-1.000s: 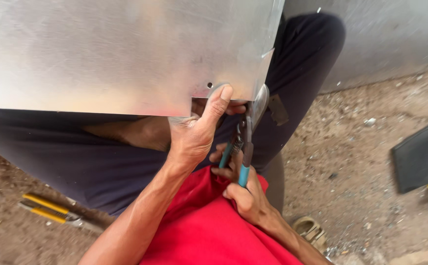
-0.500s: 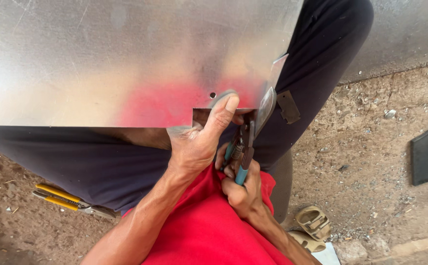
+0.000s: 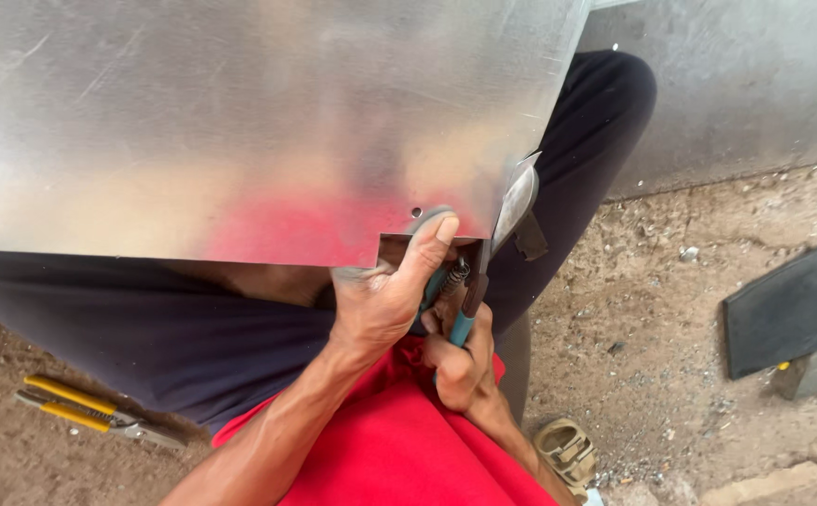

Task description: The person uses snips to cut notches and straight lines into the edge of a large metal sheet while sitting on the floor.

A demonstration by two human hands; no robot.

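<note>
At the far left, on the bare dirt ground [image 3: 690,375], lies a pair of yellow-handled snips [image 3: 90,417], well apart from both hands and untouched. Above them and across most of the view spreads a large galvanised metal sheet [image 3: 240,122], resting over the person's lap on dark trousers [image 3: 174,328]; its lower edge runs nearly level, with a red reflection of the shirt showing on the metal near the middle. Toward the right end of that edge a small square notch is cut out, with a small punched hole just above it. The left hand [image 3: 380,300] sits right under this notch: its thumb is stretched up and pressed flat on the face of the sheet beside the hole, while the curled fingers reach in beneath the edge, so the hand pinches the sheet. Just right of it and slightly lower, touching the left hand, the right hand [image 3: 460,356] is closed around the teal handles of a pair of tin snips [image 3: 469,300], whose spring shows between the handles and whose blades meet the sheet at the right side of the notch. A curled strip of cut metal [image 3: 516,201] bends away from the sheet just above the snips. Farther right, a dark flat slab [image 3: 793,305] lies on the ground, and a sandal [image 3: 568,450] shows at the lower edge.
</note>
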